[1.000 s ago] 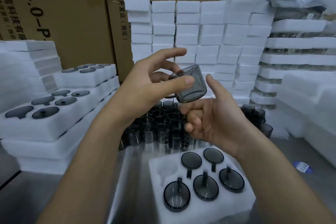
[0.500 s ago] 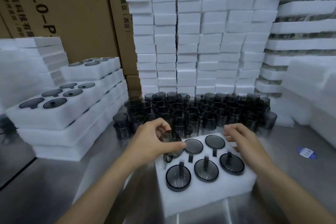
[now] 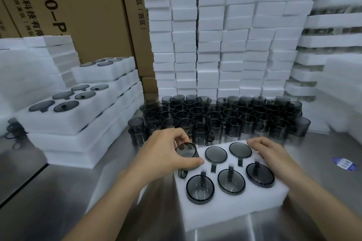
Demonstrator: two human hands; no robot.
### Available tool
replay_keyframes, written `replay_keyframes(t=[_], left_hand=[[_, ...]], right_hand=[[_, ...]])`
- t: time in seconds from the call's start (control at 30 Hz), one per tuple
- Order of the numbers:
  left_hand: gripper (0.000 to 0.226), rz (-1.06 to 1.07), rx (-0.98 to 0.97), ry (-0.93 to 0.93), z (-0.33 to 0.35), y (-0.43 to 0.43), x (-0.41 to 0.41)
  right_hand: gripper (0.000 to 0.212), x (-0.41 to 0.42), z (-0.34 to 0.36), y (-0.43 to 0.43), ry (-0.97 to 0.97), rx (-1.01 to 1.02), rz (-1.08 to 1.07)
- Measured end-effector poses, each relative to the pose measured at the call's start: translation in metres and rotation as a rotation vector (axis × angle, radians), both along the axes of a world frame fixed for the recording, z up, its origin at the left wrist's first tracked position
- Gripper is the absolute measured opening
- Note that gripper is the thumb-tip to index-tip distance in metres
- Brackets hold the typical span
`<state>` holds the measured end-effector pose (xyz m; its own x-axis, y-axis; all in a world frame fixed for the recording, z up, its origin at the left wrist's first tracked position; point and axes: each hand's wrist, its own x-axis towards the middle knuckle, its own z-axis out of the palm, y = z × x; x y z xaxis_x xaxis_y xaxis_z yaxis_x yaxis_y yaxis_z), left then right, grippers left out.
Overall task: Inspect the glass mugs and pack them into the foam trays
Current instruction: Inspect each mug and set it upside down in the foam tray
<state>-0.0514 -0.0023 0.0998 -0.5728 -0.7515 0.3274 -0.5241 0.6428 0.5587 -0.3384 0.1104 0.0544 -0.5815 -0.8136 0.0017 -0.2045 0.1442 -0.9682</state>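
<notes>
Mug in hand: smoke-grey glass mug (image 3: 186, 154), turned base-up, at the upper-left pocket of the tray in the centre of the frame. Its loop handle (image 3: 181, 173) points toward the camera, over the slot cut in the foam.
Left hand: left hand (image 3: 162, 154) arched over the mug, fingers (image 3: 176, 134) and thumb clamped on its round wall just under the base.
Right hand: right hand (image 3: 270, 154) resting on the tray's far right edge, fingers relaxed and holding nothing.
Tray: white six-pocket foam tray (image 3: 235, 207) on the steel counter (image 3: 58, 191), lower centre. Five matching mugs already sit base-up in it, and only this pocket is left.
Stock: loose grey mugs (image 3: 225, 117) standing upright, crowded wall to wall just behind the tray.
Handling: judged light, rigid, smooth and likely slippery, and brittle at rim and handle. The foam looks soft, and the fit is probably snug.
Where to hold: opposite sides of the wall near the base, leaving the handle free to line up with its slot. Seat the mug by pressing on the flat base.
Risk: a misaligned handle could jam or snap if forced.
</notes>
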Motion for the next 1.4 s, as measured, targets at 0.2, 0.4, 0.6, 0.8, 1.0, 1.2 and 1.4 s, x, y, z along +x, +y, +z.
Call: replay_keyframes(t=[0.2,0.4,0.6,0.8,1.0,1.2,1.4], left_hand=[[0.062,-0.058,-0.024,-0.18,0.0,0.009,-0.005],[0.094,-0.209,0.082,-0.214,0.007,0.028,-0.006],[0.087,-0.236,0.064,-0.438,-0.011,0.037,-0.017],[0.101,-0.241,0.019,-0.517,-0.022,0.032,-0.021],[0.087,0.006,0.122,-0.027,-0.043,0.045,-0.012],[0.069,0.215,0.527,0.202,-0.048,0.079,0.008],[0.09,0.148,0.719,0.929,-0.02,0.118,-0.011]], right_hand=[[0.019,-0.001,-0.002,0.0,-0.003,-0.005,-0.005],[0.019,-0.002,-0.003,0.0,-0.004,-0.013,-0.005],[0.022,0.0,-0.001,0.002,-0.015,-0.004,-0.002],[0.021,0.003,0.0,0.005,-0.026,0.002,0.02],[0.016,0.005,0.004,0.007,-0.024,-0.001,0.014],[0.02,0.003,0.0,0.009,0.098,0.082,0.012],[0.03,0.017,0.025,0.018,-0.308,-0.041,0.105]])
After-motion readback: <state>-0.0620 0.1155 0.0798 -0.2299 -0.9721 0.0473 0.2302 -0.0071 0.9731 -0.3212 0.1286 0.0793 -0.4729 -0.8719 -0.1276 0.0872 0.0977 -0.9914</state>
